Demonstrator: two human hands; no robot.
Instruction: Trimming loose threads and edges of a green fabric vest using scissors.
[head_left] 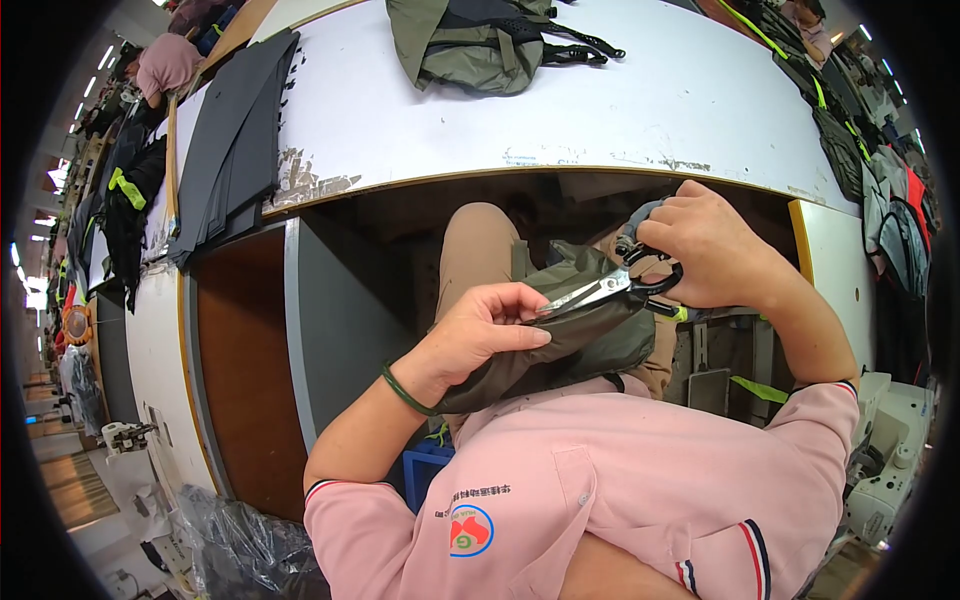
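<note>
An olive-green fabric piece (578, 338) lies bunched across my lap, below the table's near edge. My left hand (490, 335), with a green bangle at the wrist, pinches the fabric between thumb and fingers. In my right hand (708, 243) is a pair of scissors (602, 288) with black handles and silver blades. The blades point left along the fabric, their tips close to my left fingertips. Whether the tips are cutting anything I cannot tell. A grey wrap shows around part of the right-hand grip.
On the white table (600, 120) lie an olive and black bag piece (475, 50) and a stack of dark grey sheets (235, 140). Open shelving (245, 350) stands below left. A sewing machine (890, 450) is at my right. Another person (168, 68) bends over work at far left.
</note>
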